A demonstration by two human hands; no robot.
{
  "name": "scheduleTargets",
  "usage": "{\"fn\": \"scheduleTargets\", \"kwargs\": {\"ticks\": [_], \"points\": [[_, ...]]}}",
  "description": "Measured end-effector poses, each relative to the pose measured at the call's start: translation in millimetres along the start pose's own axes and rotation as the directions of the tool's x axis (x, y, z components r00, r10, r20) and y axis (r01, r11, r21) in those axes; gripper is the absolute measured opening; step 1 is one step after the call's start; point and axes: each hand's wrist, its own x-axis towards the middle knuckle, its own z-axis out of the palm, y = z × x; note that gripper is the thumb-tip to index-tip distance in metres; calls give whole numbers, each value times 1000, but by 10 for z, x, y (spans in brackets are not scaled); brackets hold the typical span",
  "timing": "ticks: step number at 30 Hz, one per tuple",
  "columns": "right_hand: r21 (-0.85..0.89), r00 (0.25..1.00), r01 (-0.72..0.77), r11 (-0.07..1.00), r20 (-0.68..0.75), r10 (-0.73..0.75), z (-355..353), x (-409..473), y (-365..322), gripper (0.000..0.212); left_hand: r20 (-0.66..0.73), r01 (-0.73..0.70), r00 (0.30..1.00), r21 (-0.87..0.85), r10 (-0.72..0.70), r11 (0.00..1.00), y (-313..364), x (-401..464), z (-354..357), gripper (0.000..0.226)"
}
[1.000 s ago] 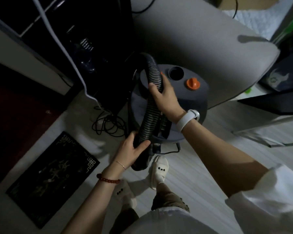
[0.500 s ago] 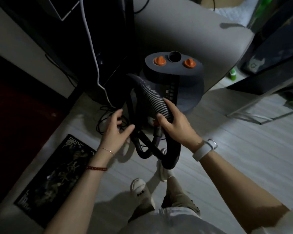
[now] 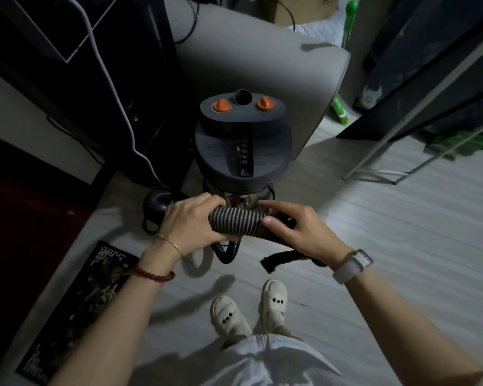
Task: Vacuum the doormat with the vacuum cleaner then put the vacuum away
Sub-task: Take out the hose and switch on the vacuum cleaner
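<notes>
A dark grey canister vacuum cleaner (image 3: pixel 241 143) with two orange knobs stands on the floor in front of me. Its ribbed hose (image 3: pixel 236 222) runs crosswise just below the canister. My left hand (image 3: pixel 191 222) grips the hose's left part and my right hand (image 3: pixel 299 231) holds its right part, thumb on top. A black brush nozzle (image 3: pixel 279 260) pokes out under my right hand. More hose loops hang below the hands (image 3: pixel 226 253). The dark patterned doormat (image 3: pixel 76 310) lies on the floor at lower left.
A grey padded piece of furniture (image 3: pixel 262 57) stands behind the vacuum. Dark furniture with a white cable (image 3: pixel 117 101) is at left. A metal rack frame (image 3: pixel 396 162) and a green broom (image 3: pixel 340 110) are at right. My two slippered feet (image 3: pixel 248 310) stand on pale floorboards.
My left hand has come in and taken hold of the hose. Both hands now hold it level in front of the canister; the view has shifted so the vacuum is centred.
</notes>
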Motion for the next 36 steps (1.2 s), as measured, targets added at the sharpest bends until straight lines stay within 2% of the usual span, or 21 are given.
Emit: {"fn": "scheduleTargets", "kwargs": {"ticks": [2,4,5,7,8,10,11,12,13,16,19,21,23,25,26,29,31,34,36], "points": [[153,972,-141,978,-164,166,73,-121,204,31,-19,39,999,5,-39,999,138,-137,71,54],[312,870,-326,892,-272,412,172,-141,471,37,-31,123,992,-37,-124,992,268,-272,183,56],[383,801,-419,824,-272,534,208,-121,589,44,-41,154,987,-64,-157,986,328,-337,243,56],[497,663,-581,645,-172,729,270,-25,808,61,-72,182,980,-89,-188,979,421,-456,354,54],[546,591,-635,546,-112,799,291,19,895,62,-87,195,975,-87,-203,977,461,-501,398,53],[681,473,-650,339,13,881,300,92,1002,35,-124,223,965,-78,-232,972,503,-556,479,53],[763,455,-605,227,98,885,302,122,1036,24,-141,238,959,-72,-246,969,509,-565,509,53],[815,461,-560,147,160,873,310,148,1052,19,-138,254,956,-65,-261,965,506,-566,531,52],[838,467,-534,116,178,866,323,161,1063,23,-115,264,956,-51,-268,963,487,-570,553,53],[832,466,-529,164,124,876,366,192,1138,32,133,296,947,4,-294,955,370,-584,619,55],[848,464,-488,205,53,884,303,168,1147,21,322,274,912,-12,-256,962,390,-531,640,55],[855,458,-460,241,-5,889,248,115,1181,16,436,289,866,-37,-245,957,526,-379,660,57],[859,488,-426,286,-48,871,216,45,1193,14,531,337,810,-76,-248,938,701,-193,740,59],[871,511,-396,290,-52,858,196,-6,1218,17,563,375,790,-129,-243,918,868,-67,824,55],[894,509,-369,254,-34,860,161,-11,1232,19,552,386,797,-151,-246,910,923,-44,855,53],[963,519,-264,50,98,849,-4,96,1347,26,516,437,810,-213,-279,874,949,-148,893,57],[975,565,-223,-17,144,812,-93,197,1451,37,534,480,794,-256,-291,839,919,-279,904,59],[989,577,-148,-21,104,810,-69,300,1513,37,538,533,780,-301,-320,791,869,-421,994,53],[989,592,-138,56,37,805,-41,300,1518,33,575,575,743,-286,-343,767,822,-448,1092,48]]}}
